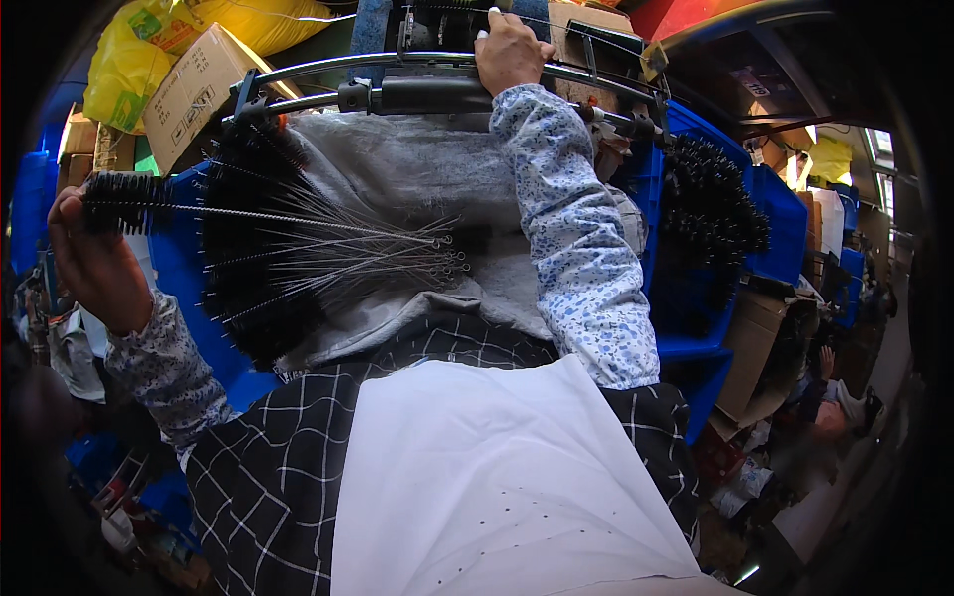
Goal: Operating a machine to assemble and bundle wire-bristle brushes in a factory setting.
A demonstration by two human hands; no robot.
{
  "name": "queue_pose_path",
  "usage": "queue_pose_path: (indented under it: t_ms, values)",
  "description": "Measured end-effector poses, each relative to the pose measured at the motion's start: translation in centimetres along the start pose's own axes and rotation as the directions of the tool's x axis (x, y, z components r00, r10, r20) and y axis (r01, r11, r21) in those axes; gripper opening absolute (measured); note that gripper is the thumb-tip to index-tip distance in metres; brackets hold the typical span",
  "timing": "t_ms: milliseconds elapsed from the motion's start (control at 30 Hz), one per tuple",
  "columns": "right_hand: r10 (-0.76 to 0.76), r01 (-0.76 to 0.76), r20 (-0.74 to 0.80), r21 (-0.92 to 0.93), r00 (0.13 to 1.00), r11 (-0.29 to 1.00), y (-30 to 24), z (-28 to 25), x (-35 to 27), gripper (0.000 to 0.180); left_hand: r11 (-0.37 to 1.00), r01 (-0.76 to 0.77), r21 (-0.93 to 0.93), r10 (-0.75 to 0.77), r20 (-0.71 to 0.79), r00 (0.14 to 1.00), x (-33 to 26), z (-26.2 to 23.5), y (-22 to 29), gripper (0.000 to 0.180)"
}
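My left hand (91,260) is raised at the left and grips a black bottle brush (124,202) by its bristle head, its twisted wire stem pointing right. Beside it lies a fan of several more black wire brushes (298,253) on a grey cloth (417,179) spread over my lap. My right hand (509,52) reaches far forward and is closed on a curved black metal bar (397,62) of a machine. Both sleeves are blue-flowered; a black checked apron and a white sheet (497,477) cover my front.
Blue plastic bins (696,298) stand at right, one heaped with black brushes (711,204). Another blue bin (184,268) sits at left. Cardboard boxes (194,84) and yellow bags (129,60) are stacked behind. Another person (830,407) sits low at the right.
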State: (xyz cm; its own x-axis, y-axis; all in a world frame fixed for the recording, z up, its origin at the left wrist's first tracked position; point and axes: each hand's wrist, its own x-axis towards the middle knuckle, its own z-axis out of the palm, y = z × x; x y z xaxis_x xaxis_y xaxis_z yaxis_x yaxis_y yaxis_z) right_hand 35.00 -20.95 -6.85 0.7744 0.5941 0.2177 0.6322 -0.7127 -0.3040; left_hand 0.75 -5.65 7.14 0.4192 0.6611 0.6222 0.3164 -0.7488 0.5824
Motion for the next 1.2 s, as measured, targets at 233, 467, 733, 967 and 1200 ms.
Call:
queue_pose_path:
  t_ms: [233, 467, 733, 967, 1200]
  values:
    - [-0.079, 0.076, -0.082, -0.032, 0.994, 0.997, 8.6, -1.0, 1.2, 0.035, 0.805, 0.273, -0.526, -0.316, 0.009, 0.949, -0.2, 0.5, 0.6, 0.021]
    - [0.004, 0.024, 0.076, -0.356, 0.997, 0.934, 13.1, -2.2, 5.6, 0.031, 0.716, 0.391, -0.579, -0.247, 0.313, 0.917, -0.1, 4.3, 2.0, 0.024]
    - [-0.179, -0.135, 0.682, 0.381, 0.709, 0.915, 12.2, -13.2, -4.0, 0.030, 0.633, 0.471, -0.614, -0.095, 0.542, 0.835, -0.8, 7.2, 4.3, 0.027]
    - [-0.676, -0.182, 0.419, 0.901, 0.606, 0.394, -3.1, -9.1, -10.3, 0.037, 0.821, 0.343, -0.456, 0.126, 0.732, 0.670, -3.5, 12.0, 5.9, 0.024]
    - [-0.162, 0.157, -0.214, -0.041, 0.963, 0.987, 5.7, -3.0, -2.5, 0.022, 0.983, 0.185, 0.012, -0.146, 0.665, 0.732, -3.5, 3.5, 1.4, 0.026]
